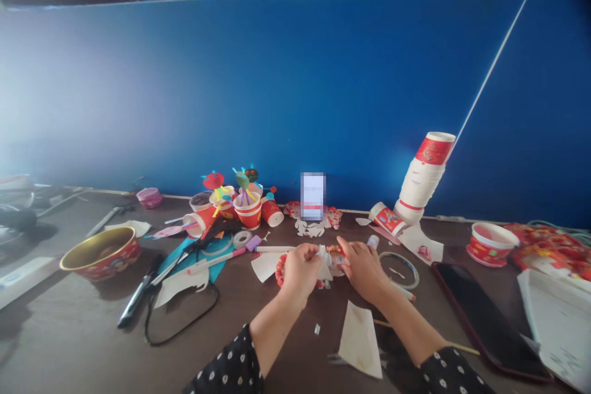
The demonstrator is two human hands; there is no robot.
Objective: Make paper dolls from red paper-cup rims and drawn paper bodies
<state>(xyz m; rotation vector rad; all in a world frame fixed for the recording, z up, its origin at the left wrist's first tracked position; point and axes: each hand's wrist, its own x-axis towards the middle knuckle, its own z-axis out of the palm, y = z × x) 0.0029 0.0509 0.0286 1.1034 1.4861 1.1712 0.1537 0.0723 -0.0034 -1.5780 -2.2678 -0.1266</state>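
Between my two hands lies a small craft piece [279, 271] with a bumpy red-orange edge, partly hidden by them. My left hand [301, 274] is closed, thumb and fingertips pinching a white paper scrap [325, 263] over its middle. On the other side, my right hand [364, 268] rests at the piece's right edge, fingers stretched and thumb apart. Just behind, a similar red-edged piece [333, 219] lies with white scraps [310, 226] on it, against a small upright card or screen [313, 196] that is blurred out.
Left stand a gold-rimmed bowl [99, 252], a box cutter [140, 291] and paper cups with decorations [248, 214]. Right are a tape roll [406, 285], a leaning cup stack [422, 181], a phone [484, 314] and a red cup [492, 245]. Cut paper [360, 338] lies in front.
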